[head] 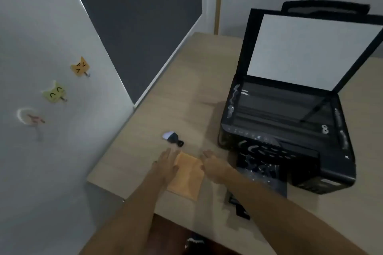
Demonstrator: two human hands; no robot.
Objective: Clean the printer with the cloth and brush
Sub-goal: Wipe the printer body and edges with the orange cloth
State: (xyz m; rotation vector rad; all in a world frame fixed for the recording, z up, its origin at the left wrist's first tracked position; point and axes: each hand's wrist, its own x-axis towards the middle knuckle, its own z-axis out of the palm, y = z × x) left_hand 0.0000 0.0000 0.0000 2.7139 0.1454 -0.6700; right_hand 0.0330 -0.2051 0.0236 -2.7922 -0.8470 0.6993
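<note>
A folded orange cloth (186, 176) lies flat on the wooden table (192, 80) near its front edge. My left hand (166, 163) rests palm down on the cloth's left edge, fingers spread. My right hand (213, 164) lies at the cloth's right edge, fingers loosely curled; neither hand lifts the cloth. Just beyond the cloth sits a small black brush (173, 138) with white bristles. The black printer (286, 130) stands at the right with its scanner lid (310, 47) raised and white smears on its body.
The printer's output tray (263, 174) juts toward me under my right forearm. A grey wall (41, 27) with cat-shaped hooks stands at the left, a dark panel (141, 16) behind. The table's front edge runs below my forearms.
</note>
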